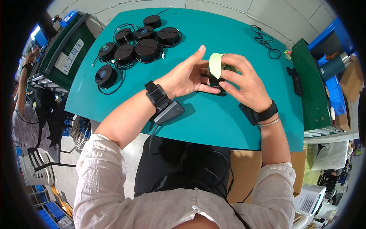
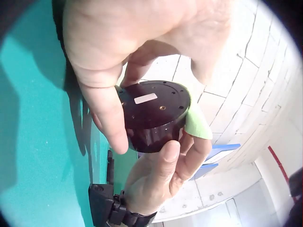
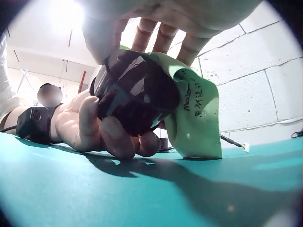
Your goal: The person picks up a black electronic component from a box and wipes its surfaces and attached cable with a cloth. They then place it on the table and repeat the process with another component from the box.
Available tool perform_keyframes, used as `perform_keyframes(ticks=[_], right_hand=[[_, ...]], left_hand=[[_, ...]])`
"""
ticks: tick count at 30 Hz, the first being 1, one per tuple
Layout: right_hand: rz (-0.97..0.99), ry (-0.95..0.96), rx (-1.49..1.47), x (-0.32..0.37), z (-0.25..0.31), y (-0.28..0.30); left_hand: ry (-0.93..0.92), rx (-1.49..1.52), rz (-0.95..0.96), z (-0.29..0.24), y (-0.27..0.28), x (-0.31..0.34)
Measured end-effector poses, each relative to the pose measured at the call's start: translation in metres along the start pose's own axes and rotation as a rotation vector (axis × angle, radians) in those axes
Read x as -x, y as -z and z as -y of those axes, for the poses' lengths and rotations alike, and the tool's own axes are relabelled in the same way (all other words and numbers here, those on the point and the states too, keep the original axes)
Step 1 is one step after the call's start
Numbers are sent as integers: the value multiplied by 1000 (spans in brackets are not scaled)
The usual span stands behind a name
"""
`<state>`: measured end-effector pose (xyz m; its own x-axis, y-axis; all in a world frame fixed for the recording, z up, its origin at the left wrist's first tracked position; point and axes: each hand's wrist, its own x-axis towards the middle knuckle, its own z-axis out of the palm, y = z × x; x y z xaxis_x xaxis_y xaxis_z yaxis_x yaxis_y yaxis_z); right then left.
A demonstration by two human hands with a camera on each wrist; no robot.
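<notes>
A round black puck-shaped device (image 2: 154,116), with small screw holes and a white label on its flat face, is held close over the table between both hands. My left hand (image 1: 182,78) grips it from the side and below, fingers round its edge, thumb raised away. A light green cloth (image 3: 201,120) with dark handwriting drapes over the device's side and hangs down. With my right hand (image 1: 246,80) I hold the cloth against the device; the right thumb is at the device's lower edge. From the head view, the cloth and fingers hide most of the device.
Several similar black round devices (image 1: 147,49) with coiled cables lie on the green table (image 1: 213,126) at the back left. A loose black cable (image 1: 263,40) lies at the back right. Green cabinets (image 1: 310,84) flank the table, and a block wall (image 1: 225,7) stands behind.
</notes>
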<state>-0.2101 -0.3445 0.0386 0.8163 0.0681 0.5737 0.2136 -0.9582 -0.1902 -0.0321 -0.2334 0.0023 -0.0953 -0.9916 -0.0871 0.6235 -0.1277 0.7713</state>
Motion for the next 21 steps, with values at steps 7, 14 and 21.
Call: perform_keyframes(ticks=[7, 14, 21], right_hand=[[34, 44, 39, -1, 3, 0], [56, 69, 63, -1, 5, 0], [30, 184, 182, -3, 8, -2]], left_hand=[[-23, -33, 29, 2, 4, -1], [-1, 30, 45, 2, 4, 0], [14, -26, 58, -1, 3, 1]])
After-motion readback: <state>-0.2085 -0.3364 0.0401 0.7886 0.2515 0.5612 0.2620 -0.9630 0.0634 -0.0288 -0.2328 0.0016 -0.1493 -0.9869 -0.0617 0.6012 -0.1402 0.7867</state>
